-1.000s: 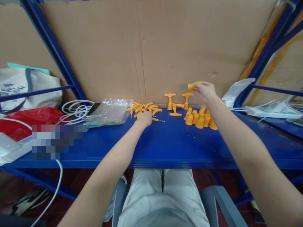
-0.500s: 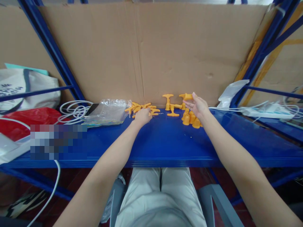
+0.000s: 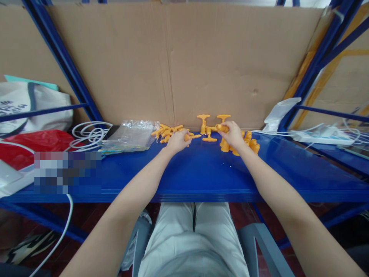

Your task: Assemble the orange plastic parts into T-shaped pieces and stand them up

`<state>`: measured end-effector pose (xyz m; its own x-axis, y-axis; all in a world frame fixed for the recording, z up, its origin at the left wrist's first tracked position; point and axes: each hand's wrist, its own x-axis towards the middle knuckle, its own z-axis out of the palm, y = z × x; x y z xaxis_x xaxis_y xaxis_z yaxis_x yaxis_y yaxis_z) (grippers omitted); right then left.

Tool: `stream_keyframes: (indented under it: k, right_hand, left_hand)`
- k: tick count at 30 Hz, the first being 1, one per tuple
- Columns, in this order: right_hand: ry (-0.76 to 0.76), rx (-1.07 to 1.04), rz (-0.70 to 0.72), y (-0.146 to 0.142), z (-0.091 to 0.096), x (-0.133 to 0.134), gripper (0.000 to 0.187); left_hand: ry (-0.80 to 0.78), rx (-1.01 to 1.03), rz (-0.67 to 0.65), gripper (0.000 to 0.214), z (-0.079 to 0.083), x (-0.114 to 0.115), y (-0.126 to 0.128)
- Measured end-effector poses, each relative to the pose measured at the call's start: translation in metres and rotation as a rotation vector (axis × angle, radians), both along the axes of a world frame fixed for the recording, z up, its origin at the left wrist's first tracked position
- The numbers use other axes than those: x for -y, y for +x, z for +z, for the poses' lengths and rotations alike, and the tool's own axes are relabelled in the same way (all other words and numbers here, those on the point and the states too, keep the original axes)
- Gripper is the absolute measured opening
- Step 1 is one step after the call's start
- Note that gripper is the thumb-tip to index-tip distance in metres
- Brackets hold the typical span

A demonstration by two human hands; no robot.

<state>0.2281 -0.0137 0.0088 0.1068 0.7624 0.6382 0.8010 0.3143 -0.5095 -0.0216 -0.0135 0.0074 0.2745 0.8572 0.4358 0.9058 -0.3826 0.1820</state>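
Observation:
On the blue shelf [image 3: 201,173], my left hand [image 3: 177,141] is closed around an orange corkscrew piece [image 3: 192,136] at the right end of a pile of orange corkscrew pieces [image 3: 166,132]. My right hand [image 3: 233,134] is closed on an orange cap piece [image 3: 221,127], just above a cluster of orange bell-shaped caps [image 3: 247,142]. Between and behind the hands stand assembled orange T-handled corkscrews [image 3: 204,124], some upright and one lying down, against the cardboard back wall.
A clear plastic bag [image 3: 131,135] and coiled white cable [image 3: 89,134] lie left of the pile. Further left are a red bag [image 3: 31,144] and a white tote [image 3: 25,107]. A white pouch [image 3: 281,111] and power strip [image 3: 319,135] sit right. Blue rack posts flank the cardboard.
My right hand came down from high at the right with the orange cap and closed near the standing corkscrews. My left hand lifted a corkscrew piece from the pile and shifted right.

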Motion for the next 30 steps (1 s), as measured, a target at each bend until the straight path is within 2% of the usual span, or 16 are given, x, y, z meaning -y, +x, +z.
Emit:
stream_keyframes:
  k: [3, 6, 11, 18, 26, 30]
  right_hand:
    - [-0.006, 0.416, -0.057, -0.002, -0.001, 0.008, 0.037]
    - [0.005, 0.543, -0.031, -0.003, -0.004, 0.01, 0.044]
    - [0.055, 0.562, 0.004, 0.0, -0.009, 0.004, 0.047]
    - [0.023, 0.574, -0.034, 0.002, -0.008, 0.005, 0.046]
    - [0.01, 0.533, 0.292, -0.012, -0.013, 0.004, 0.044]
    - [0.05, 0.469, 0.385, -0.012, -0.016, 0.002, 0.043]
  left_hand:
    - [0.008, 0.017, -0.046, 0.027, -0.002, -0.002, -0.001]
    - [0.002, 0.039, -0.087, 0.026, -0.003, -0.003, -0.001]
    - [-0.006, 0.059, -0.105, 0.027, -0.002, -0.002, -0.001]
    - [-0.011, 0.083, -0.118, 0.027, -0.003, -0.003, -0.001]
    - [0.085, 0.113, -0.216, 0.019, -0.007, -0.008, -0.002]
    - [0.128, 0.142, -0.264, 0.017, -0.012, -0.017, -0.004]
